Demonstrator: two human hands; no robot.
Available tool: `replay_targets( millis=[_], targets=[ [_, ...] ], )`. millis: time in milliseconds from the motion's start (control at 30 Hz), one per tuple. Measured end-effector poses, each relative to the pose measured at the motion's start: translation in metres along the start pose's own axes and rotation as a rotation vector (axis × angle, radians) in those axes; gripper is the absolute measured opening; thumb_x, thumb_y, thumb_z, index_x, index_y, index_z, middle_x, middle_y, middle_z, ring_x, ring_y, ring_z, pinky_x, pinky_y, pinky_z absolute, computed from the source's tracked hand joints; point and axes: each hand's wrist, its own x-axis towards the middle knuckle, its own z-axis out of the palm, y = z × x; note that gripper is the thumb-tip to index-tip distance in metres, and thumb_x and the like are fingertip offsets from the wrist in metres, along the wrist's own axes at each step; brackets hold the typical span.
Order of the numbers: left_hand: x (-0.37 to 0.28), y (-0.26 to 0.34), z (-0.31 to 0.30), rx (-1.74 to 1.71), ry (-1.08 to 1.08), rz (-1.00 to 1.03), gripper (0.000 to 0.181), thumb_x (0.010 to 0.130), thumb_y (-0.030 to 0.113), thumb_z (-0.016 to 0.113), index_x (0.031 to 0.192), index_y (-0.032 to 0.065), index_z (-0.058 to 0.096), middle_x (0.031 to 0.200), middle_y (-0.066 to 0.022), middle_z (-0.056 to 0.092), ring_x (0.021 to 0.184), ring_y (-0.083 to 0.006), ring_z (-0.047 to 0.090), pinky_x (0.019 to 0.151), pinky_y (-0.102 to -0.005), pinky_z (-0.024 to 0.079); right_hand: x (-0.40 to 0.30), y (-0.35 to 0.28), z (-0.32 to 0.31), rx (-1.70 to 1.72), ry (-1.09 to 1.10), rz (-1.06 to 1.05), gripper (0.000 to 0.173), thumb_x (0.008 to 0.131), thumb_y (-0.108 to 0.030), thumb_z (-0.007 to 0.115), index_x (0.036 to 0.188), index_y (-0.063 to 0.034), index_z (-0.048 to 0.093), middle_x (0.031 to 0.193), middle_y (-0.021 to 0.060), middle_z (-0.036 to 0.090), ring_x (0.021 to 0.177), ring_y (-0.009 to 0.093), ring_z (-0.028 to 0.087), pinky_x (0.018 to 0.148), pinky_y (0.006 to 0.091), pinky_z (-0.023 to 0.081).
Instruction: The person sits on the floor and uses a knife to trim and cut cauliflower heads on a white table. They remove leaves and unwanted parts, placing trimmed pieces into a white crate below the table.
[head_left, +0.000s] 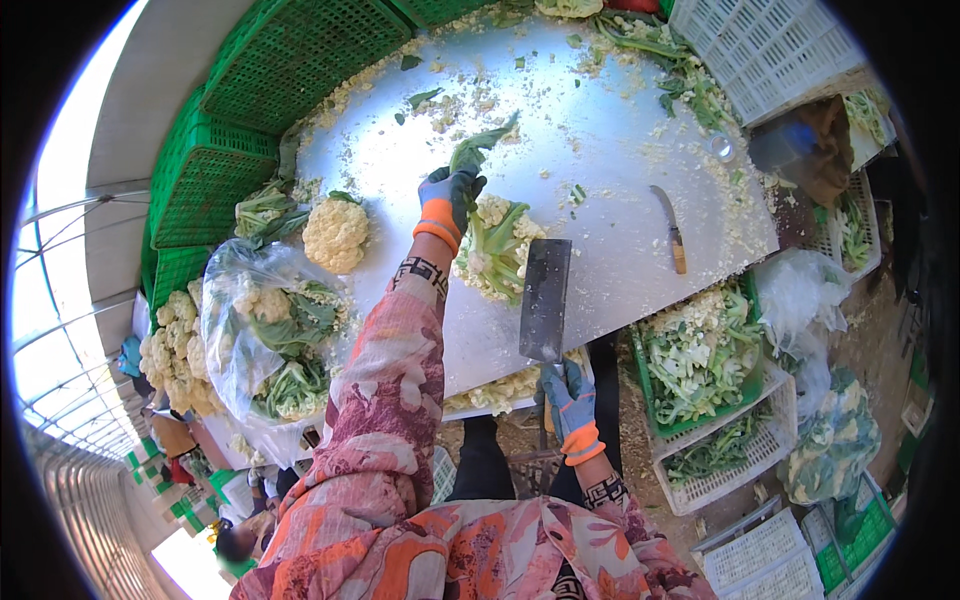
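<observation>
My left hand (448, 201), in a grey-blue glove with an orange cuff, grips a green cauliflower leaf (480, 150) over the metal table (615, 157). Just right of it a cauliflower head (495, 251) lies with its stem and leaf stalks facing up. My right hand (570, 397), gloved alike, holds a cleaver (546, 300) by its handle at the table's near edge, the broad blade beside the cauliflower. Another cauliflower head (335, 234), pale yellow, rests to the left. A curved knife with a wooden handle (678, 251) lies on the table at the right.
Green plastic crates (300, 64) line the table's far left side. A clear plastic bag (240, 337) with cauliflower and leaves is at the left. Below the right edge stands a green crate of trimmings (697, 360). A white crate (765, 52) stands far right. Another person (244, 536) is at lower left.
</observation>
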Motion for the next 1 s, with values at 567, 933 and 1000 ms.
replay_targets(
  millis=[567,933,1000],
  targets=[
    [-0.119,0.025,-0.062,-0.105,-0.177,0.203,0.03,0.092,0.026,0.06,0.111,0.0028,0.056,0.104,-0.0123,0.064,0.098,-0.0271,0.064,0.089,-0.0418,0.053,0.109,0.034,0.113,-0.097,0.041,0.08,0.03,0.091,-0.034,0.061,0.104,-0.0075,0.058,0.068,0.0009,0.057,0.053,0.009,0.052,0.045,0.0262,0.042],
    [-0.245,-0.093,0.083,0.622,-0.689,0.16,0.033,0.09,0.018,0.063,0.118,0.0006,0.059,0.087,-0.008,0.069,0.07,-0.0172,0.064,0.062,-0.0305,0.051,0.001,0.077,-0.014,-0.378,0.153,-0.275,0.031,0.092,-0.028,0.058,0.113,-0.0056,0.058,0.09,0.0079,0.066,0.076,0.019,0.061,0.067,0.0311,0.049],
    [-0.301,-0.1,0.103,0.72,-1.158,0.479,0.05,0.085,0.023,0.063,0.13,0.0051,0.05,0.114,-0.0211,0.061,0.098,-0.0356,0.062,0.082,-0.0403,0.051,-0.011,0.088,-0.031,-0.318,0.14,-0.202,0.029,0.091,-0.023,0.059,0.114,-0.0049,0.058,0.091,0.0065,0.065,0.079,0.017,0.06,0.069,0.0286,0.048]
  ],
)
